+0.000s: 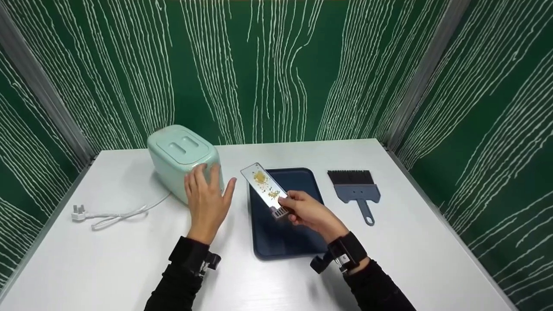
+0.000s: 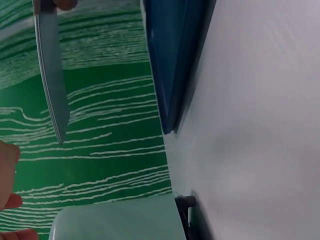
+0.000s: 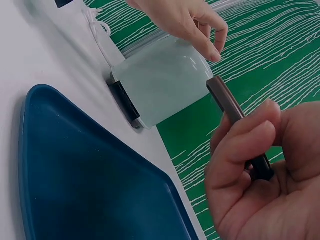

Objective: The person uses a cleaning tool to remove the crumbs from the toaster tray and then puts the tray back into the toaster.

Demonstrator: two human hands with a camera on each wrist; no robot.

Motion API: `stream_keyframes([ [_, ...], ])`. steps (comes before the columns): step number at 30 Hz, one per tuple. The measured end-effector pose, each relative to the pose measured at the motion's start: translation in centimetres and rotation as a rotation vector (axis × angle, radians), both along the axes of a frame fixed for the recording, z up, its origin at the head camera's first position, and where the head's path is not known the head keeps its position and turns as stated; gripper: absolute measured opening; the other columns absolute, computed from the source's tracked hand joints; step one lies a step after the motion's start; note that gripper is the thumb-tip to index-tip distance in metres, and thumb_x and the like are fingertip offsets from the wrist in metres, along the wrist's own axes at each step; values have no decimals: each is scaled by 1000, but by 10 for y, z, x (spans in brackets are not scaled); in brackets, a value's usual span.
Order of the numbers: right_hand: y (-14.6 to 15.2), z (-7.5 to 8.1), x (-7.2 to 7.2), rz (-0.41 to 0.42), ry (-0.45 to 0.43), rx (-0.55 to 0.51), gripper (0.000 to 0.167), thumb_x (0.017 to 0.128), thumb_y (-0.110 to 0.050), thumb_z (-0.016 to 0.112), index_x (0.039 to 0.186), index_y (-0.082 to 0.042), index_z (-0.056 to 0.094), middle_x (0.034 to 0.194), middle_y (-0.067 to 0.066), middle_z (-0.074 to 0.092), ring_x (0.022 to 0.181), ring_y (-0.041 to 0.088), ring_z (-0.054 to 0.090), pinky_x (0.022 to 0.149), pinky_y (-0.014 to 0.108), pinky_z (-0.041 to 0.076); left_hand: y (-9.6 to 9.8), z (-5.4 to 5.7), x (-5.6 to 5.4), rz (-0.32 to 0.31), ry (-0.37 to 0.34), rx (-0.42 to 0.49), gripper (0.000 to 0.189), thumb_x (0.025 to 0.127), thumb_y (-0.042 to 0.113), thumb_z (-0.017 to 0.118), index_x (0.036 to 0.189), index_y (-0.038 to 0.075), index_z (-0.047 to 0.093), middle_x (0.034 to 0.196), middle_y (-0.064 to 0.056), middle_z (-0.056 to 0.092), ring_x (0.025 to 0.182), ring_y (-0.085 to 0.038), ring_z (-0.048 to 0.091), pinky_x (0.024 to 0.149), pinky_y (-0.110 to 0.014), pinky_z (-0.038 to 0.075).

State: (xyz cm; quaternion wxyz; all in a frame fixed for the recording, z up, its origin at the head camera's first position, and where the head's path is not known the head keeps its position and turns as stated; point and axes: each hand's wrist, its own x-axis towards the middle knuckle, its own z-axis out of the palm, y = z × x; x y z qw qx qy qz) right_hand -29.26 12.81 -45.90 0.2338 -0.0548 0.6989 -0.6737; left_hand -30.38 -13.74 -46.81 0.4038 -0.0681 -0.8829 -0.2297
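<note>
My right hand (image 1: 313, 214) pinches a toaster crumb tray (image 1: 261, 181) by its slotted, dark-edged end. Yellow crumbs lie on the tray's shiny upper face, and it hangs over a dark blue rectangular tray (image 1: 285, 235). In the left wrist view the crumb tray (image 2: 52, 80) appears edge-on. Fingers spread, my left hand (image 1: 207, 203) is at the near right end of a mint-green toaster (image 1: 181, 160). The right wrist view has this left hand (image 3: 180, 22) above the toaster (image 3: 160, 80); whether its fingertips touch is unclear. A lid with two recesses covers the toaster's top.
To the right of the blue tray lies a small brush (image 1: 356, 192) with black bristles and a grey-blue handle. The toaster's white cord and plug (image 1: 80, 214) rest on the white table (image 1: 129, 259) at left. Green panels with white lines (image 1: 276, 73) enclose the table.
</note>
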Motion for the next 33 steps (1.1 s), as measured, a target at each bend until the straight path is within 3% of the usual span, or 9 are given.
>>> stream_keyframes([
  [4, -2, 2, 2, -10, 8, -12, 19, 114, -21, 53, 115, -2, 54, 86, 1, 63, 55, 3, 44, 49, 15, 39, 11, 1, 5, -76, -74, 98, 45, 103, 42, 71, 128, 5, 65, 126, -23, 59, 121, -45, 57, 112, -62, 44],
  [9, -5, 3, 4, -26, 21, -15, 22, 114, -22, 52, 119, 0, 54, 86, 1, 62, 55, 4, 44, 49, 16, 40, 24, 0, 10, -224, -281, 288, 39, 105, 41, 68, 125, 7, 64, 112, -18, 63, 104, -36, 62, 89, -49, 51],
  [15, -7, 4, 5, -54, 59, 21, 27, 114, -24, 51, 126, 0, 56, 85, 0, 63, 56, 6, 45, 49, 19, 37, 37, -2, 14, -370, -493, 431, 33, 107, 39, 65, 122, 9, 63, 87, -8, 65, 77, -19, 61, 74, -33, 49],
  [23, -12, 0, 5, -117, 116, 70, 26, 115, -26, 49, 119, -2, 57, 81, -1, 56, 62, 9, 43, 52, 20, 33, 57, -5, 21, -530, -743, 639, 40, 111, 46, 57, 130, 10, 57, 80, -4, 64, 65, -20, 66, 55, -34, 61],
  [28, -18, -5, 4, -183, 133, 81, 25, 115, -25, 48, 116, -2, 57, 79, -2, 54, 65, 12, 41, 59, 23, 34, 70, -6, 24, -595, -847, 766, 43, 113, 45, 52, 136, 9, 49, 78, -4, 67, 62, -14, 64, 52, -27, 59],
  [33, -27, -10, 5, -238, 172, 108, 24, 114, -24, 50, 115, -2, 61, 80, -4, 58, 70, 12, 50, 67, 29, 39, 82, -9, 28, -663, -894, 943, 38, 115, 42, 48, 132, 9, 43, 77, -6, 70, 61, -12, 64, 51, -23, 57],
])
